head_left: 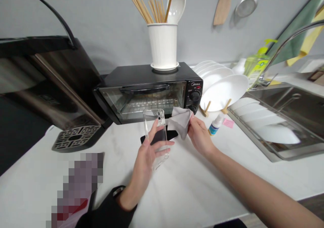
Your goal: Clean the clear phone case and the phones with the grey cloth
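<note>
My left hand [149,150] holds a clear phone case [160,153] upright, its camera cutout at the top; fingers show through the transparent plastic. Just to the right, my right hand [201,133] pinches a thin grey cloth [181,118] that hangs loosely from the fingers, close beside the case's upper edge. Behind the case a flat black object [172,135] lies on the counter, partly covered; I cannot make out what it is. A small spray bottle [216,124] with a blue label stands to the right of my right hand.
A black toaster oven [149,77] stands behind my hands, carrying a white utensil holder [164,42]. At the left is a dark machine with a drip tray [76,137]. White plates [224,91] and a sink [275,106] are at the right. A pixelated object [81,184] lies front left.
</note>
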Tool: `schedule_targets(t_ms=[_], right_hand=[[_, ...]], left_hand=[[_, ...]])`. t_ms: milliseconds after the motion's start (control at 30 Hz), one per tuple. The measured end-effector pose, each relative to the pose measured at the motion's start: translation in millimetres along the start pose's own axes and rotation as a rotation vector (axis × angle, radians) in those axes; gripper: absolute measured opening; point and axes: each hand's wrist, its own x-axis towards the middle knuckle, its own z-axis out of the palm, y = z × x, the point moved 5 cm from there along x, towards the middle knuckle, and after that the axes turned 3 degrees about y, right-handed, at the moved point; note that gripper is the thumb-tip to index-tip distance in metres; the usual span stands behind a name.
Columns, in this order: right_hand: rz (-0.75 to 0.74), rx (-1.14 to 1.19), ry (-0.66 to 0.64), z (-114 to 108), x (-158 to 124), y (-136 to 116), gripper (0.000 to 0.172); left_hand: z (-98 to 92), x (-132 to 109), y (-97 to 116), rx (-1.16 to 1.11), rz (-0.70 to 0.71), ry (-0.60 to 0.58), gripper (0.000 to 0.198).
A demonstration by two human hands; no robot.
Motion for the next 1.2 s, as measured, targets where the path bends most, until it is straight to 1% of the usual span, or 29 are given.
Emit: schedule_targets(t_ms=[100, 167, 233, 333, 400, 467, 533, 600, 633, 700, 800, 867, 900, 967, 1033, 1100, 1167, 1200], right_hand=[[0.139, 0.150, -0.067, 7, 1, 3, 0.048], [0.189, 0.182, -0.088, 7, 2, 2, 0.044], [0.180, 0.177, -0.081, 4, 3, -1, 0.040], [0.108, 0.146, -0.086, -2, 3, -8, 0.038], [0.066, 0.131, -0.142, -1, 2, -12, 0.038], [0.049, 0.120, -0.228, 3, -1, -15, 0.037], [0.051, 0.108, -0.308, 8, -4, -18, 0.037], [0.054, 0.078, -0.361, 12, -5, -20, 0.041], [0.049, 0.048, -0.376, 13, -6, -21, 0.045], [0.027, -0.033, -0.391, 14, -6, -22, 0.048], [0.012, -0.137, -0.400, 14, -6, -19, 0.044], [0.011, -0.198, -0.360, 11, -4, -16, 0.041], [0.003, -0.239, -0.327, 9, -4, -15, 0.043], [-0.040, -0.324, -0.275, 7, -2, -16, 0.049], [-0.108, -0.367, -0.264, 8, -2, -20, 0.051], [-0.125, -0.340, -0.295, 11, -3, -23, 0.044], [-0.042, -0.230, -0.340, 16, -4, -20, 0.035], [0.025, -0.154, -0.355, 17, -5, -17, 0.034]], left_hand=[[-1.5, 1, 2, 0.030, 0.034, -0.023, 0.072], [-2.5, 1, 1, 0.046, 0.035, -0.047, 0.075], [-3.1, 1, 0, 0.073, 0.045, -0.078, 0.076], [-2.9, -3, -1, 0.188, 0.116, -0.137, 0.070], [-2.3, -6, -1, 0.287, 0.189, -0.171, 0.064], [-1.2, -7, -3, 0.348, 0.235, -0.210, 0.062], [0.7, -7, -7, 0.365, 0.233, -0.261, 0.061], [2.3, -7, -10, 0.362, 0.210, -0.298, 0.059], [2.7, -7, -10, 0.360, 0.209, -0.303, 0.058], [2.1, -7, -8, 0.372, 0.216, -0.274, 0.059], [0.9, -10, -2, 0.452, 0.240, -0.220, 0.056], [1.6, -12, 0, 0.516, 0.259, -0.219, 0.053], [2.3, -13, 1, 0.539, 0.266, -0.229, 0.052], [3.2, -13, 0, 0.569, 0.251, -0.251, 0.052], [3.6, -13, -1, 0.570, 0.242, -0.263, 0.054], [3.8, -12, 0, 0.551, 0.256, -0.260, 0.055], [3.7, -12, 0, 0.533, 0.248, -0.243, 0.057], [3.5, -12, -1, 0.527, 0.229, -0.232, 0.056]])
